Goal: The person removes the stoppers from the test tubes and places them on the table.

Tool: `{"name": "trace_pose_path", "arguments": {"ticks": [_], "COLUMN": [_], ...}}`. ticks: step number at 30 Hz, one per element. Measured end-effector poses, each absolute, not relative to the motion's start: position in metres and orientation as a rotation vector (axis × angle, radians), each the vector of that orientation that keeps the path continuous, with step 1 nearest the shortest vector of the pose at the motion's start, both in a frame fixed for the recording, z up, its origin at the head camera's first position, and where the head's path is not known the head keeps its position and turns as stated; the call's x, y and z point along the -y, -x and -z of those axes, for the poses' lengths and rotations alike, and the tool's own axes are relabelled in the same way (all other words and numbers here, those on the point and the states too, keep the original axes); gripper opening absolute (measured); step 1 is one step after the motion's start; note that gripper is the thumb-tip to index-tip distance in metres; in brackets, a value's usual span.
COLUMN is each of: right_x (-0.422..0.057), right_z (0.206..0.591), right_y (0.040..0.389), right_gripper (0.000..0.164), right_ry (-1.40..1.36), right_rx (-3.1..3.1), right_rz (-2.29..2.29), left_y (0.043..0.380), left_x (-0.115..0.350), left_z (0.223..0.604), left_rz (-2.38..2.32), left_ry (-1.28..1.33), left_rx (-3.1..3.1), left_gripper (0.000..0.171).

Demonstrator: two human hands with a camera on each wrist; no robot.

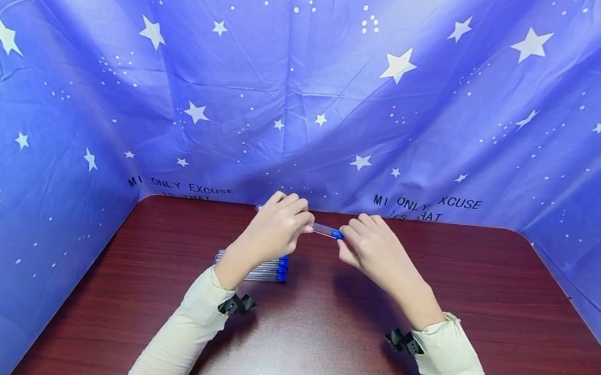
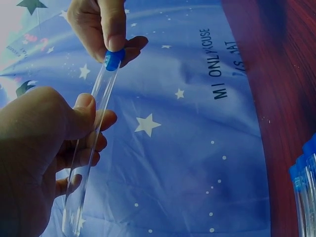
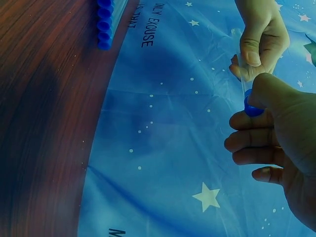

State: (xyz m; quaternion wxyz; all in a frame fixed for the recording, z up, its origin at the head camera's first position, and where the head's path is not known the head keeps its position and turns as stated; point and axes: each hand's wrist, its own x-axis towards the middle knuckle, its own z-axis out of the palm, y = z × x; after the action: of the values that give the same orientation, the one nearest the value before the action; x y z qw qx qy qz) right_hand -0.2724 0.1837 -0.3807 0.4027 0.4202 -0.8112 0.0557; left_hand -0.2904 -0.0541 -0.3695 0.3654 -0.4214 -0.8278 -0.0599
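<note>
A clear test tube (image 1: 324, 230) with a blue cap (image 2: 114, 60) is held above the table between both hands. My left hand (image 1: 276, 225) grips the tube's body between thumb and fingers; the tube's closed end sticks out past that hand. At the other end, my right hand (image 1: 383, 251) pinches the blue cap between thumb and forefinger, as the right wrist view also shows. The cap sits on the tube's mouth. No liquid can be made out inside the tube.
Several capped clear tubes (image 1: 266, 271) lie side by side on the dark red wooden table (image 1: 314, 352), below the left forearm, blue caps pointing right. A blue curtain (image 1: 290, 86) with white stars hangs behind the table and at both sides.
</note>
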Motion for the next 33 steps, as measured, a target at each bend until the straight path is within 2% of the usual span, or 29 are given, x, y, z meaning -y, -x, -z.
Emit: {"name": "trace_pose_path", "arguments": {"ticks": [33], "right_x": [-0.1803], "right_z": [0.3764], "right_y": [0.2673], "right_gripper": [0.007], "right_ry": [-1.066], "right_rx": [2.031], "right_rz": [-0.118], "left_y": [0.2866], "left_x": [0.0562], "left_z": [0.3663], "left_rz": [0.197], "left_ry": [1.08], "left_rx": [2.223], "left_gripper": [0.014]}}
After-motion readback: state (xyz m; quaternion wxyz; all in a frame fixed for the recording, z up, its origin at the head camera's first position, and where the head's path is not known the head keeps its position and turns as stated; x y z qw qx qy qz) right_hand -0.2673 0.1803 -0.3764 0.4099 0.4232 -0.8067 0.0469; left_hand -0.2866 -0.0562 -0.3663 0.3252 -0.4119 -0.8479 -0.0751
